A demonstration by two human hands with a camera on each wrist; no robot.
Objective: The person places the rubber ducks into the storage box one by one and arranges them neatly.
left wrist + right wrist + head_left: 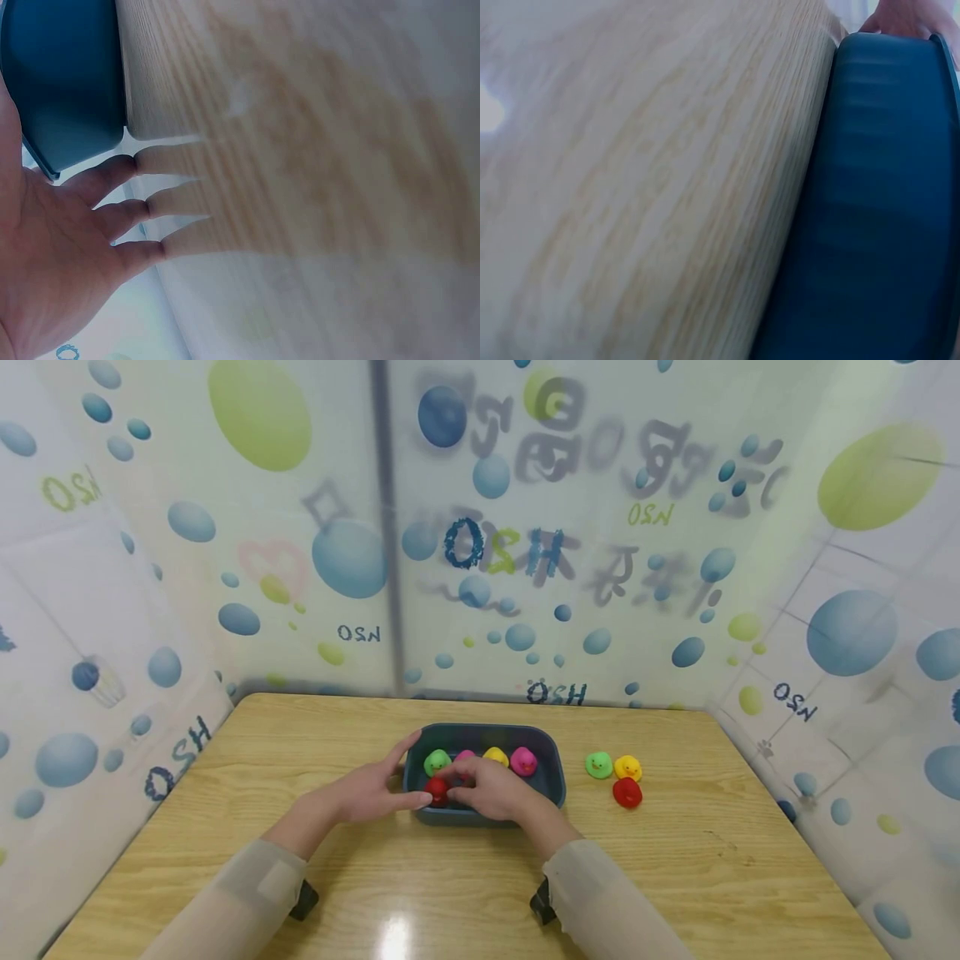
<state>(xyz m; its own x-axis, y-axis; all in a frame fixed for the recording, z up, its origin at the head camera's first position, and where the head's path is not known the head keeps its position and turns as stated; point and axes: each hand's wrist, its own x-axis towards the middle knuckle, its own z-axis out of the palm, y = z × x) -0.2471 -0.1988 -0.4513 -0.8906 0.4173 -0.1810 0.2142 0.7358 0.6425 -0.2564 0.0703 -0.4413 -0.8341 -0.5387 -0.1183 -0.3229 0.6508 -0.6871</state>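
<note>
A dark blue bin (555, 793) stands on the table with several small rubber ducks inside. My left hand (367, 789) is spread at the bin's left end, its thumb by the front corner and its fingers along the side; the left wrist view shows these fingers (112, 217) extended beside the bin (67, 75). Over the front of the bin, my right hand (491, 787) pinches a red duck (437, 792) near the front left corner. Behind it sit a green duck (437, 763), a partly covered pink duck (465, 755), a yellow duck (495, 755) and another pink duck (523, 762).
Right of the bin, a green duck (599, 765), a yellow duck (628, 767) and a red duck (627, 792) lie grouped on the wooden table (720, 860). Patterned curtains (480, 635) hang behind the table and along both sides.
</note>
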